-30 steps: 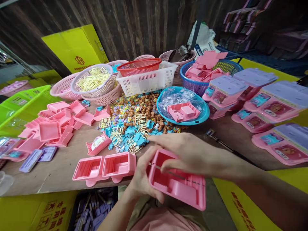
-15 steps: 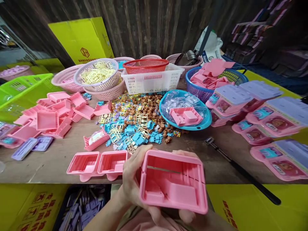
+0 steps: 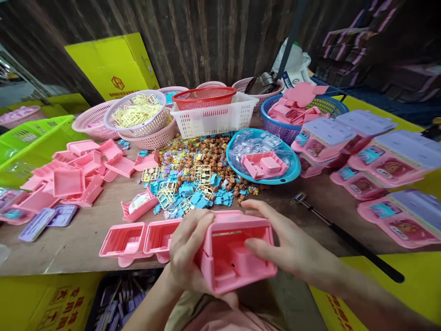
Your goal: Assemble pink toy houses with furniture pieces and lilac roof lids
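Observation:
A pink plastic box shell (image 3: 234,257), open side toward me, is held over the table's front edge. My left hand (image 3: 186,257) grips its left wall, with fingers curled over the top left corner. My right hand (image 3: 289,243) holds the right side, thumb reaching into the cavity and fingers over the top rim. Two more pink shells (image 3: 144,236) lie side by side on the table just left of my left hand. Behind them spreads a heap of small blue, brown and cream parts (image 3: 196,179).
Baskets stand at the back: a white crate (image 3: 215,119), a red basket (image 3: 203,96), a blue basket of pink pieces (image 3: 296,110). A teal dish (image 3: 263,158) holds clear bags. Finished pink-and-purple toys (image 3: 389,161) lie right, loose pink panels (image 3: 72,174) left, a black rod (image 3: 344,236) near right.
The shell has tilted and shifted a little left and up. My right hand came from under the shell's right edge to its right side, thumb inside.

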`<state>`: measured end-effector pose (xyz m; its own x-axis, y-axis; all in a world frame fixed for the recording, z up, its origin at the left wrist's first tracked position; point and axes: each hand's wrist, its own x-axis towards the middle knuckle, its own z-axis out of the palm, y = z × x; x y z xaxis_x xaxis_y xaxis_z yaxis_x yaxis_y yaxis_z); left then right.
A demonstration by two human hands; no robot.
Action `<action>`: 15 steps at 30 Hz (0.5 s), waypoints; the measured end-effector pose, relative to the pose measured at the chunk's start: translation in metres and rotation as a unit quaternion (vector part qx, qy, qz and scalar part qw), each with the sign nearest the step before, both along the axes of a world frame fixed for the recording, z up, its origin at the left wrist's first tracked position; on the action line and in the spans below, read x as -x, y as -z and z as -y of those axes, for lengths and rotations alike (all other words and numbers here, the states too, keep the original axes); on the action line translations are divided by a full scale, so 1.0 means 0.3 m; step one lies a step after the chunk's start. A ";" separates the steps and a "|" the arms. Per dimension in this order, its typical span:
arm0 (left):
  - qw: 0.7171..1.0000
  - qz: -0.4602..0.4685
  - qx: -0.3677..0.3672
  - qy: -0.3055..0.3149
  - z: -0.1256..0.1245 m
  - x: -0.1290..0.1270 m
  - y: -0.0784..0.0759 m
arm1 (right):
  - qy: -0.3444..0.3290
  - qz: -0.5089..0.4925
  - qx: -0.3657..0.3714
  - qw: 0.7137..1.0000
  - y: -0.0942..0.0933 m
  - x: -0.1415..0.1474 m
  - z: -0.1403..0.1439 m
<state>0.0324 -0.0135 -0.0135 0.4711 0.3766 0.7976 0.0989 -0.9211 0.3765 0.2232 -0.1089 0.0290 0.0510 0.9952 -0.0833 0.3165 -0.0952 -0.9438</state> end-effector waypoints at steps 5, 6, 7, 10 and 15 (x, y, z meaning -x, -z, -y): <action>0.992 -0.058 -0.106 0.041 0.009 -0.014 -0.023 | 0.013 0.020 0.018 1.000 0.017 -0.008 -0.037; 0.990 -0.068 -0.116 0.041 0.013 -0.014 -0.022 | 0.018 0.034 0.007 0.999 0.027 -0.003 -0.039; 0.989 -0.076 -0.123 0.040 0.017 -0.013 -0.020 | 0.020 0.048 0.000 0.999 0.036 0.002 -0.039; 0.987 -0.086 -0.136 0.030 0.030 -0.014 -0.012 | 0.037 0.091 -0.008 0.995 0.055 0.014 -0.037; 0.982 -0.093 -0.166 0.009 0.060 -0.028 0.007 | 0.063 0.126 -0.029 0.990 0.085 0.027 -0.039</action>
<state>0.0407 -0.0316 -0.0157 0.6252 0.1010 0.7739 0.1196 -0.9923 0.0328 0.2152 -0.0970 0.0035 0.1872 0.9823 0.0040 0.5311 -0.0978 -0.8416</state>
